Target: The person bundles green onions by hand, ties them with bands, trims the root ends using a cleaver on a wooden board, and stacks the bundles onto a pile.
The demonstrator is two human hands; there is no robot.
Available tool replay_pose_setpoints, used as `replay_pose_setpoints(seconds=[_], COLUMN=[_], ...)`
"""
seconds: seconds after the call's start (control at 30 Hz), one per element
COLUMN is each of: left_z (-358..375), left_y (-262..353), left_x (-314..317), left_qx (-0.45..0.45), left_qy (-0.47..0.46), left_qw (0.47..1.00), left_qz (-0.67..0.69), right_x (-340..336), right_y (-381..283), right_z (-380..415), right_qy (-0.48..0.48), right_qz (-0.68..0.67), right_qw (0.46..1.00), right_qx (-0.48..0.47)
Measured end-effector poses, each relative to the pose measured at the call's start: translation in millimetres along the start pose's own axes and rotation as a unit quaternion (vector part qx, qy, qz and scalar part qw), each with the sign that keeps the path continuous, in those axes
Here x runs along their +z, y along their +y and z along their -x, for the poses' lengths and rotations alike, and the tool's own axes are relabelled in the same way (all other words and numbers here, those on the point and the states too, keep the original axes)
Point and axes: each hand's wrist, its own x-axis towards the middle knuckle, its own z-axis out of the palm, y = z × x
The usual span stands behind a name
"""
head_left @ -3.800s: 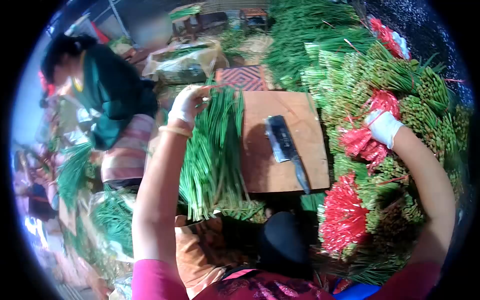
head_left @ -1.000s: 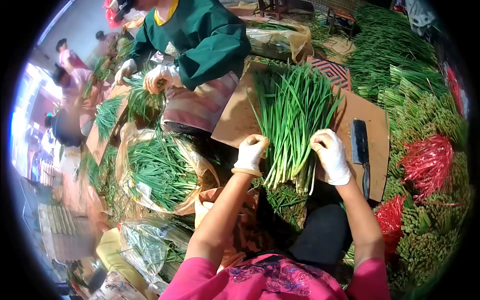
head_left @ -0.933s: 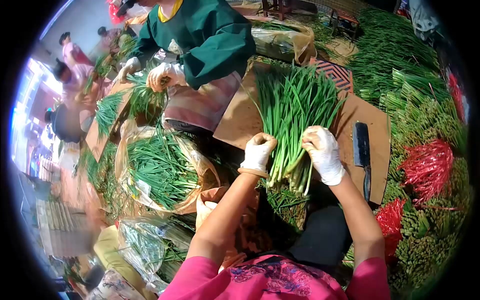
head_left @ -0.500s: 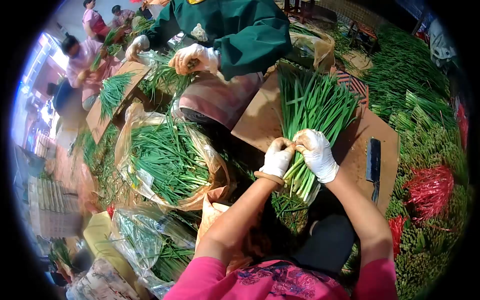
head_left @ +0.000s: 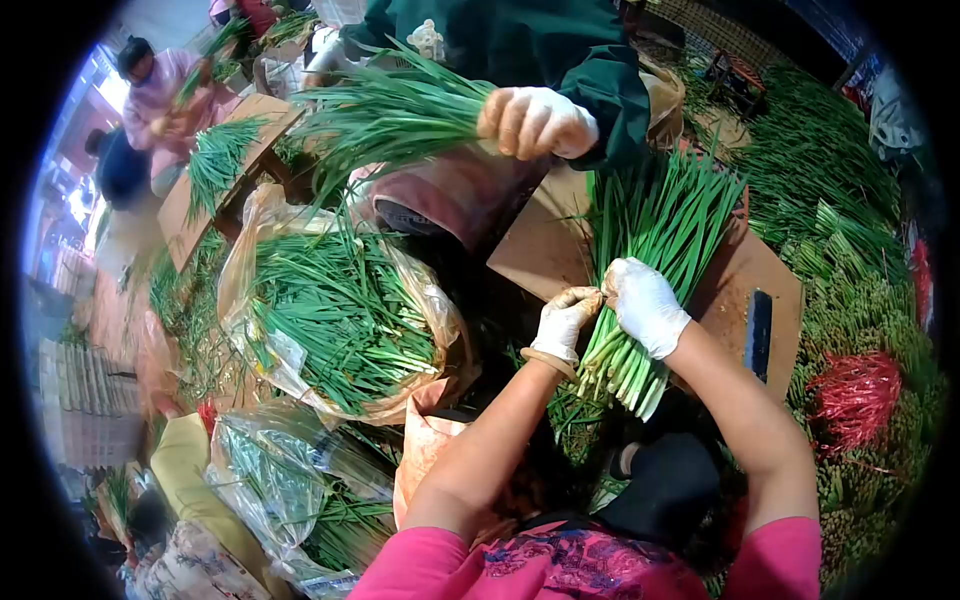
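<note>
1. Bending inward at the near side of the bunch of green stalks [head_left: 672, 222]: left grip [head_left: 563, 325], gloved, a tan band [head_left: 548, 361] at its wrist. Fingertips drawn together; how tightly they close, and on what, cannot be told.

2. Right grip [head_left: 648, 308], white-gloved, fingers curled against the bunch just beside the left grip (tips partly hidden). Whether they clasp stalks cannot be told.

3. The bunch: directly at both grips, long leaves spreading beyond them, pale stem ends pointing toward the wearer.

4. Brown desk [head_left: 540, 247], flat-topped, under the leaves and extending to either side of the grips.

5. Dark knife blade [head_left: 758, 333], lying on the desk, to the right of the right grip and apart from it.

6. Red strips [head_left: 855, 400], one tuft, farther right of the right grip, upon massed green bundles [head_left: 850, 290].

7. Open plastic bag [head_left: 455, 335], left of the left grip, filled with loose greens [head_left: 340, 320].

8. Co-worker's gloved hand [head_left: 537, 122], beyond the left grip, closed around another bunch [head_left: 400, 117].
</note>
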Motion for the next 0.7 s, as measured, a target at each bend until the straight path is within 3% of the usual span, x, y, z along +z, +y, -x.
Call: replay_pose_setpoints(seconds=[0.33,0.5,0.57,0.67,0.7], left_z=[1.2,-4.4,-5.9,-4.8,-3.9], left_y=[-1.1,-12.6,-18.3,-10.9,-10.3], left_x=[-6.6,-8.6,-10.4,-9.2,-10.4], left_qx=[-0.004,0.044,0.072,0.139,0.086], left_qy=[0.010,0.000,-0.017,-0.042,-0.033], left_qw=[1.000,0.998,0.996,0.981,0.987], left_qz=[-0.028,-0.053,-0.044,-0.131,-0.130], right_x=[8.1,3.6,10.1,19.7,17.3], right_y=[-0.8,3.6,9.2,11.6,8.4], right_z=[-9.5,-5.3,-5.8,-9.0,-10.9], right_qy=[-0.029,-0.030,-0.013,-0.043,-0.047], right_qz=[0.093,0.054,0.085,0.136,0.134], right_qw=[0.995,0.998,0.994,0.989,0.989], right_qx=[-0.022,-0.021,-0.066,-0.045,-0.049])
